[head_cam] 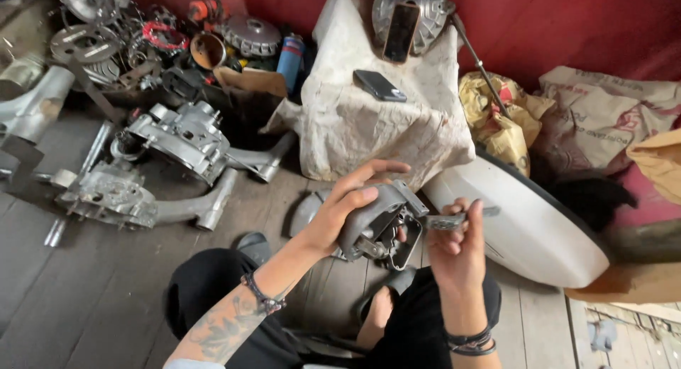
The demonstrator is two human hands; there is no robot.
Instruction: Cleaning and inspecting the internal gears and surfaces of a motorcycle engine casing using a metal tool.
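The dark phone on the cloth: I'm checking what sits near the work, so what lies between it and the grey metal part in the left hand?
In the head view, only draped white cloth lies between the dark phone and the grey metal part held by the left hand.

Soft, even daylight, faint shadows, sharp centre, slight wide-angle stretch toward the edges.
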